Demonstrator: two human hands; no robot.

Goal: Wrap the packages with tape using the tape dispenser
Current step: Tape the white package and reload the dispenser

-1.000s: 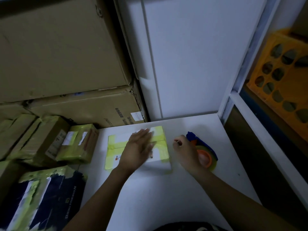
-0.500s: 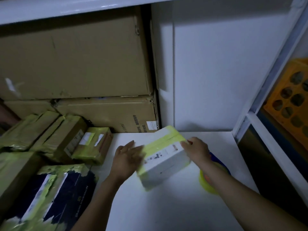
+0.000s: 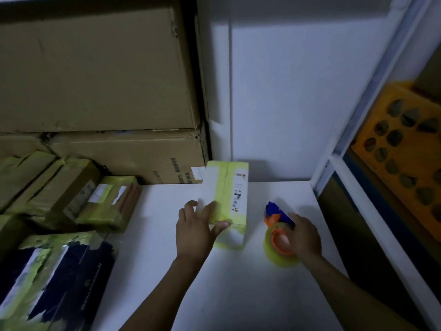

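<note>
Package point(image 3: 228, 187) back down; dispenser point(image 3: 276, 217) half-hidden.

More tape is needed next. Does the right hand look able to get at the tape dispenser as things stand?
Likely yes: the right hand curls over the tape dispenser, with nothing between them, and the left hand holds the white package off to the side.

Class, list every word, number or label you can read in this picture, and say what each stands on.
".com/": lower cardboard box, beside Chinese print too blurred to read.
"50": label on the white taped package; its other print is too small.
Lettering on the dark package: blurred, unreadable.
Labels on the small taped parcels: unreadable.
</note>
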